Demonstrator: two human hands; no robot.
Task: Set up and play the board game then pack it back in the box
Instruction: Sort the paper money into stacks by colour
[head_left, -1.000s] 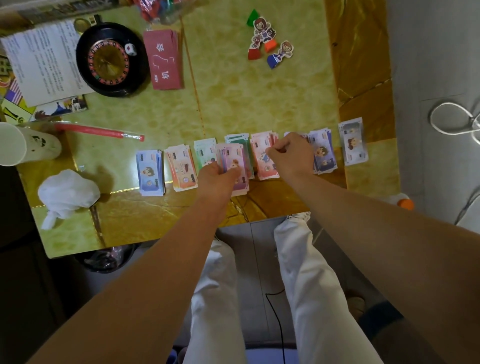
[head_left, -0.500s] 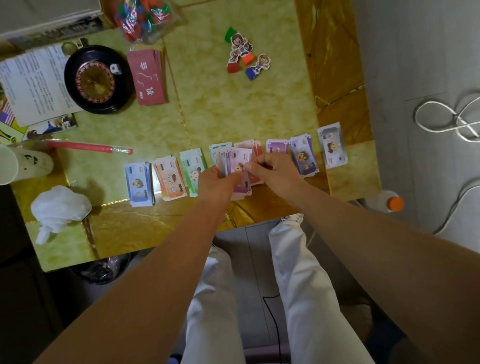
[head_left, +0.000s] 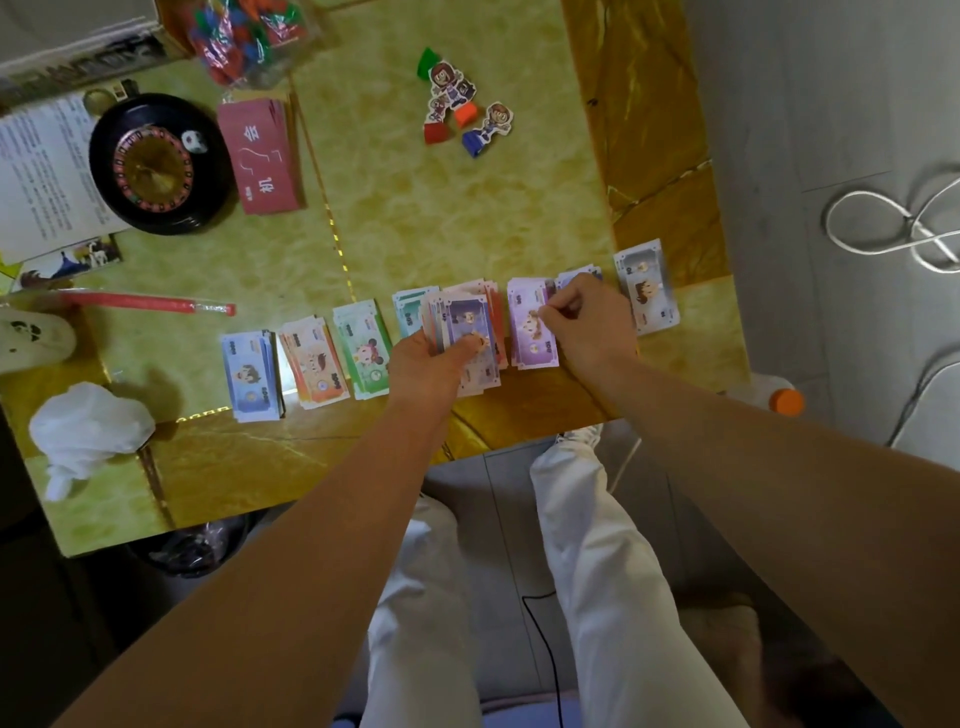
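Play-money piles lie in a row along the table's near edge: blue (head_left: 252, 375), orange (head_left: 314, 366), green (head_left: 362, 353), teal (head_left: 410, 310), pink (head_left: 488, 296), purple (head_left: 532, 332) and grey (head_left: 647, 291). My left hand (head_left: 426, 364) grips a stack of mixed notes (head_left: 465, 332) just above the table. My right hand (head_left: 589, 325) pinches a purple note on top of the purple pile. Four cardboard character pawns (head_left: 465, 111) stand at the far middle. A red card deck (head_left: 262, 158) and a black roulette wheel (head_left: 156, 163) sit at the far left.
A bag of coloured plastic pieces (head_left: 244, 36) lies at the far edge. A rule sheet (head_left: 44, 176), red stick (head_left: 145, 302), white cup (head_left: 34, 338) and crumpled tissue (head_left: 88, 434) occupy the left side. An orange-capped bottle (head_left: 779, 397) and white cable (head_left: 893, 228) are on the floor right.
My right hand went from the far piles to the held stack, then right to the purple pile with a note. My left hand stayed on its stack.
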